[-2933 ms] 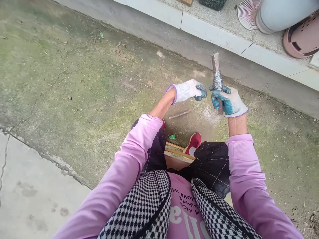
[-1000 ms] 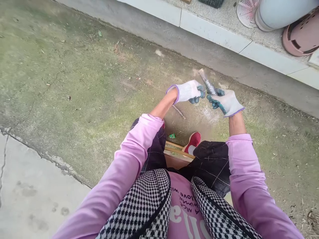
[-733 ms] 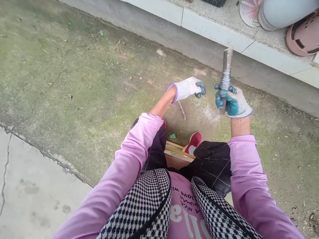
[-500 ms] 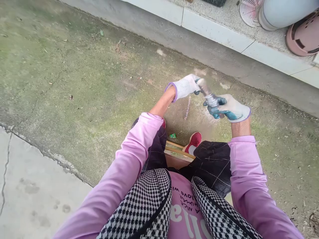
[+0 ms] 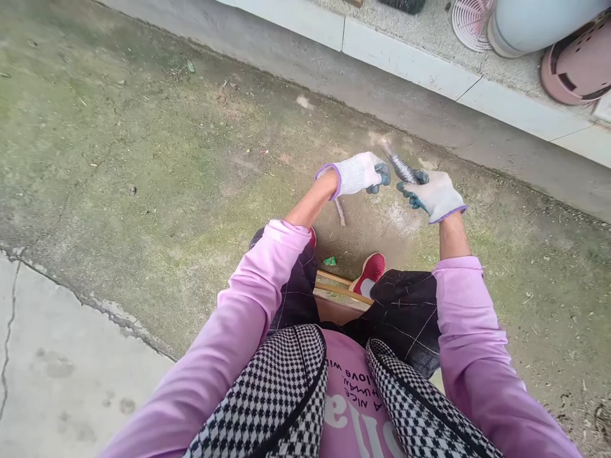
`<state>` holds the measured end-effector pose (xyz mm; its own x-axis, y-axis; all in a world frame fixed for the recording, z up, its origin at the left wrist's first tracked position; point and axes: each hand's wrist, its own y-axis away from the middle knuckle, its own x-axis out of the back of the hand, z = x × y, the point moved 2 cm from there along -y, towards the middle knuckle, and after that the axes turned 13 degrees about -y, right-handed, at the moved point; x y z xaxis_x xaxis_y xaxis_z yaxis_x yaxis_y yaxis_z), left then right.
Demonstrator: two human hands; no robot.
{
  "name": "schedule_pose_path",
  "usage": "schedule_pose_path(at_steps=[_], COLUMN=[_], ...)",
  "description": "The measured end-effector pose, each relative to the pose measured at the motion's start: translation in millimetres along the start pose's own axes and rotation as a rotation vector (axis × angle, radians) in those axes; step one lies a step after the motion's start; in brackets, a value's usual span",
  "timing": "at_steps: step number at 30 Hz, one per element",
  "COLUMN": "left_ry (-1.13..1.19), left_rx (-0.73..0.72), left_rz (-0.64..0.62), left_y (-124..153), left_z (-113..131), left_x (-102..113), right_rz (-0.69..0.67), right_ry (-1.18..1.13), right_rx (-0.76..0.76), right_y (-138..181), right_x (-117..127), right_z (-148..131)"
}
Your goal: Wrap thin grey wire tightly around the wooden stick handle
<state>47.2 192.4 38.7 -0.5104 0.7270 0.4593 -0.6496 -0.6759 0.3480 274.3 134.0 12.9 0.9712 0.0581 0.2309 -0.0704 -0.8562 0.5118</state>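
My right hand, in a white glove with a teal palm, is closed round a short wooden stick wound with thin silver wire; the stick tilts up and to the left and is blurred by motion. My left hand, gloved the same way, is pinched shut just left of the stick, apparently on the loose end of the wire, which is too thin to see clearly. Both hands are held out over the ground ahead of my knees.
A small brown stick lies on the mossy concrete below my left hand. My red shoes rest by a wooden frame. A raised kerb runs along the back, with a pale container and pink pots.
The wire-wound stick has swung back and forth in my right hand, upright, then tilted left, and is tilted left now. My left hand has stayed pinched beside it. The stick on the ground changed angle.
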Motion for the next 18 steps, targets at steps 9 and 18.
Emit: schedule_pose_path(at_steps=[9, 18], left_ry=[-0.029, -0.036], left_rx=[0.048, 0.052], left_rz=[-0.023, 0.207], left_y=[2, -9], left_z=[0, -15], left_x=[9, 17], right_rz=[-0.081, -0.234], right_ry=[-0.383, -0.418], right_rx=[0.080, 0.103], right_y=[28, 42], right_x=[-15, -20], right_z=[-24, -31])
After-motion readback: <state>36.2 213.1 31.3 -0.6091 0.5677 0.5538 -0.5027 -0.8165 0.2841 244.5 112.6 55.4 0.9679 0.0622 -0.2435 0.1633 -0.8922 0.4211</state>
